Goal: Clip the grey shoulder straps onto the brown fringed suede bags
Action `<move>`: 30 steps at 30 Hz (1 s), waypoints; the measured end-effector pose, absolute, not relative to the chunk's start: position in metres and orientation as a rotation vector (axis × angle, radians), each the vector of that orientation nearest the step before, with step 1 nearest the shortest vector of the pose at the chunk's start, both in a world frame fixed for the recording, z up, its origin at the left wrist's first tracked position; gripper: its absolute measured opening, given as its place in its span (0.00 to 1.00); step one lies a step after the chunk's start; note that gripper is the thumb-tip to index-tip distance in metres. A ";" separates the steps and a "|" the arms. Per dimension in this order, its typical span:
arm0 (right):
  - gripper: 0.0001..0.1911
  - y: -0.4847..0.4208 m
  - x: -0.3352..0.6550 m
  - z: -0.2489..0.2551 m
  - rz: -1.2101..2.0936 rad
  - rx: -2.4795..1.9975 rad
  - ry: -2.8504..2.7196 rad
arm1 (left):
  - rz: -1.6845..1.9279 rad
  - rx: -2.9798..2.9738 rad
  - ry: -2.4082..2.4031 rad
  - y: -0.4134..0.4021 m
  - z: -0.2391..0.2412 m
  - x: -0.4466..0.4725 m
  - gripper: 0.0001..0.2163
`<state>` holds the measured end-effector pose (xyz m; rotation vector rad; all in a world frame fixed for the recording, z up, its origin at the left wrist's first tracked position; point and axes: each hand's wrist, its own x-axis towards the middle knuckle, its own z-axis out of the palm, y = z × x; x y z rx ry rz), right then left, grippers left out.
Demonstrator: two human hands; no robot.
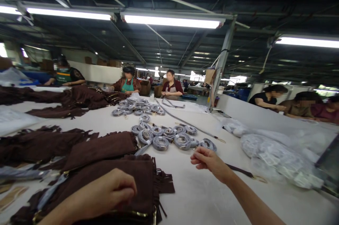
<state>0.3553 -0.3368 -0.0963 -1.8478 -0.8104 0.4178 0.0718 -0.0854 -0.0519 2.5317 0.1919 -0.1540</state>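
My left hand [112,189] is curled above a dark brown fringed bag [113,175] with a gold zipper along its near edge. Whether anything sits within its fingers is hidden. My right hand [208,163] has its thumb and fingers pressed together, just in front of several grey wrapped coiled straps [182,140]; what they pinch, if anything, is too small to tell. Behind the right wrist lies a dark strap [239,170] with a gold-coloured hook at its far-right end. It cannot be seen whether this strap reaches the fingers.
More brown fringed bags [100,149] cover the table's left side. A long grey strap [185,121] stretches across the white table [201,196]. Clear plastic bags [275,154] are heaped on the right, by a white partition [249,112]. Several people work farther back.
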 end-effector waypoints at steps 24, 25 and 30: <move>0.15 -0.356 0.370 -0.119 0.502 -1.528 -0.605 | 0.124 3.082 0.225 -0.081 -0.112 0.284 0.12; 0.17 -0.356 0.369 -0.117 0.478 -1.534 -0.607 | 0.084 3.083 0.210 -0.075 -0.107 0.273 0.12; 0.31 -0.342 0.363 -0.118 0.547 -1.488 -0.572 | -0.242 3.085 0.183 -0.059 -0.082 0.236 0.09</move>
